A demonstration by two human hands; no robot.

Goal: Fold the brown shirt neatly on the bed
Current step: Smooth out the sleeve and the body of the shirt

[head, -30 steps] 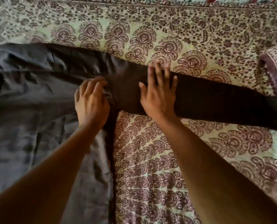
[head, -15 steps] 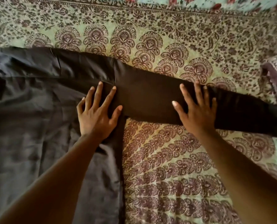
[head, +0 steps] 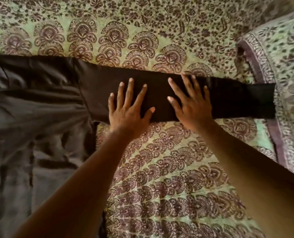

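The brown shirt (head: 36, 107) lies flat on the bed, its body filling the left side with some wrinkles. One long sleeve (head: 232, 100) stretches out to the right, its cuff ending near the pillow. My left hand (head: 127, 110) rests flat on the middle of the sleeve with fingers spread. My right hand (head: 190, 103) lies flat on the sleeve just to its right, fingers also spread. Neither hand grips the cloth.
The bed is covered by a green and maroon patterned sheet (head: 168, 177). A pillow (head: 283, 69) in matching print sits at the right, touching the cuff end of the sleeve.
Both hands have slid rightward along the sleeve; the left hand left the armpit seam and now lies on the sleeve. The camera view has shifted right too.
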